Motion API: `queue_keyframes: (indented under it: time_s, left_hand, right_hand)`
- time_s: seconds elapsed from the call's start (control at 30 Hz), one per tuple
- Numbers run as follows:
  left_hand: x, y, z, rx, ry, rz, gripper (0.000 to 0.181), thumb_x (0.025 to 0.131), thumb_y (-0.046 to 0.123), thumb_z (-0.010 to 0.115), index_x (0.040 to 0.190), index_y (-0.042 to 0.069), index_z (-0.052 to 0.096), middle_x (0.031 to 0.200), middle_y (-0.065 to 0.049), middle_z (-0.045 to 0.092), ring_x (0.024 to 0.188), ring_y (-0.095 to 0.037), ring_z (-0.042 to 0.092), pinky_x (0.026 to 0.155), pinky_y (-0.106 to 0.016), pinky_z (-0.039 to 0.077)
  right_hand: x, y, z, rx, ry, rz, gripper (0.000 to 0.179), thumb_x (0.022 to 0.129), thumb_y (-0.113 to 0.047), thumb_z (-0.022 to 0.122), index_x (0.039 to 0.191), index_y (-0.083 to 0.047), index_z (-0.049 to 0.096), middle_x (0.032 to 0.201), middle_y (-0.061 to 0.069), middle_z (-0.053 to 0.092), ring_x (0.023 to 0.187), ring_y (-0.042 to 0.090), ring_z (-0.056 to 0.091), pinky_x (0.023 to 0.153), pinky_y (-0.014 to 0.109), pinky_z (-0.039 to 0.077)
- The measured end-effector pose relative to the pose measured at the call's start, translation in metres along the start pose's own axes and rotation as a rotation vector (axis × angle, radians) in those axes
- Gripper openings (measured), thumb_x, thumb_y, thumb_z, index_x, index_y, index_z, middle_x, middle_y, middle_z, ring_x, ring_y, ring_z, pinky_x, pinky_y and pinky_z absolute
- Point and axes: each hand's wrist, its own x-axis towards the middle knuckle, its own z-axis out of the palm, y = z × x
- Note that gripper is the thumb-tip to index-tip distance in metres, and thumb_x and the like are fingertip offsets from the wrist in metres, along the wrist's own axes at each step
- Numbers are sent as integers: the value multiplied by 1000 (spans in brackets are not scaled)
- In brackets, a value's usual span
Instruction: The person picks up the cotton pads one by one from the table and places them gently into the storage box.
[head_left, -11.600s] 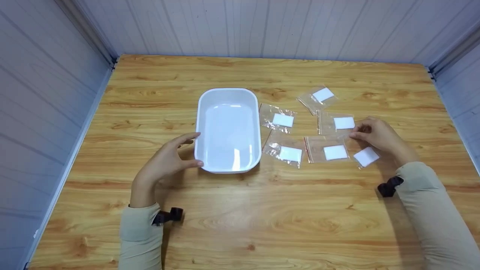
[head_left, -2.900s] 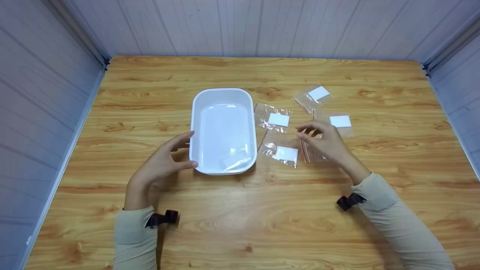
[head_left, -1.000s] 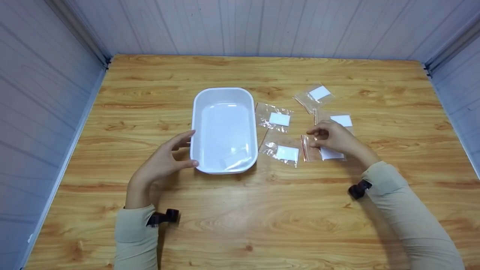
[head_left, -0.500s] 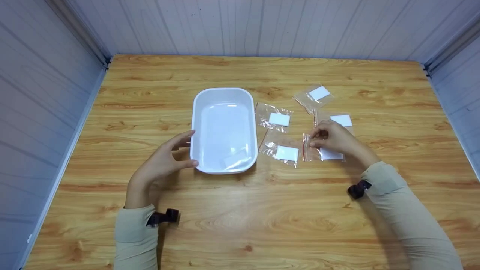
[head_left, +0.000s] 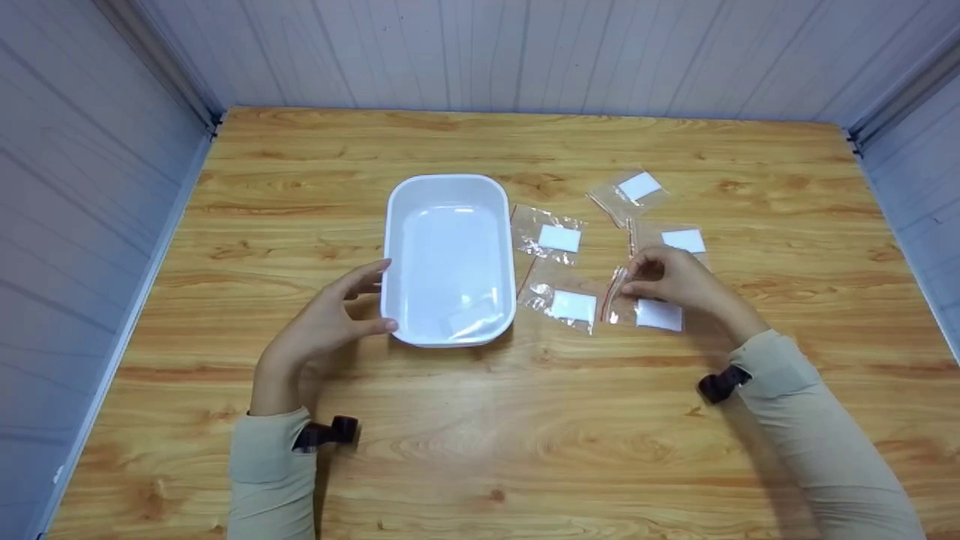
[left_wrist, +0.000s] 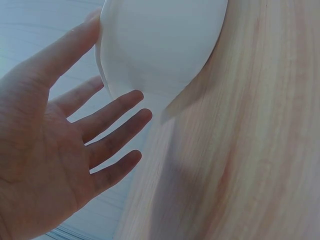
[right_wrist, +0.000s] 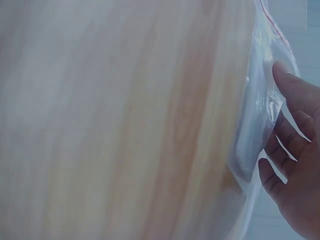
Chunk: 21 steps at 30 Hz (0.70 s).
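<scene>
In the head view my right hand (head_left: 675, 281) pinches the upper seal edge of a clear zip-lock bag (head_left: 621, 307). A flat white rectangular block (head_left: 660, 315) is inside that bag. The right wrist view shows the crinkled plastic bag (right_wrist: 255, 110) against the thumb and fingertips. My left hand (head_left: 319, 322) rests its thumb and fingertips against the left side of a white tub (head_left: 388, 247), fingers spread and nearly straight. A clear bag (head_left: 472, 319) lies at the near end of the tub's bottom, partly lost in glare.
Beside the tub lie two more zip-lock bags with white blocks, an upper bag (head_left: 559, 238) and a lower bag (head_left: 574, 306). Farther right are a bag at the back (head_left: 639, 186) and another bag (head_left: 682, 240) partly behind my right hand. Everything rests on a wooden table (head_left: 495, 450) between pale walls.
A bag once lying at the far lower right is gone from there, and one lies in the tub. My right hand came to another bag, whose seal edge now tilts up. The left hand stays.
</scene>
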Motion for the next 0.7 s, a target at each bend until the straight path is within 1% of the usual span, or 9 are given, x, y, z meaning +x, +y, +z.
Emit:
queue_keyframes:
  time_s: [0.07,0.17,0.33,0.53,0.7]
  left_hand:
    - [0,-1,0,3,1,10,87,81,30,84,153,21,38,145,-12,48,136,-34,39,113,-59,23]
    - [1,-1,0,12,6,24,87,80,28,85,153,20,38,144,-12,49,135,-33,41,113,-57,24]
    - [1,0,0,16,5,17,87,81,28,84,154,21,38,144,-12,49,135,-34,40,113,-60,22]
    - [1,1,-1,9,-5,-4,87,81,30,84,154,23,37,146,-12,47,137,-34,37,114,-62,19]
    - [0,1,-1,8,-5,-15,87,81,33,84,154,24,37,147,-11,46,137,-34,37,113,-61,21]
  right_hand:
    - [-4,-1,-1,33,-3,9,19,84,-14,80,89,-2,66,89,7,64,81,16,57,72,20,46]
    - [-9,-4,-3,41,1,4,18,86,-15,79,90,-2,66,87,6,64,78,14,57,69,19,46]
    - [-18,-11,-7,53,23,-14,17,88,-13,77,90,-1,66,85,5,65,77,13,58,69,20,48]
    - [-26,-20,-9,76,62,-69,11,86,-6,76,91,0,70,84,7,68,75,9,59,70,18,48]
    - [-32,-26,-9,94,112,-136,7,85,-3,76,90,0,72,83,9,70,75,7,60,70,18,48]
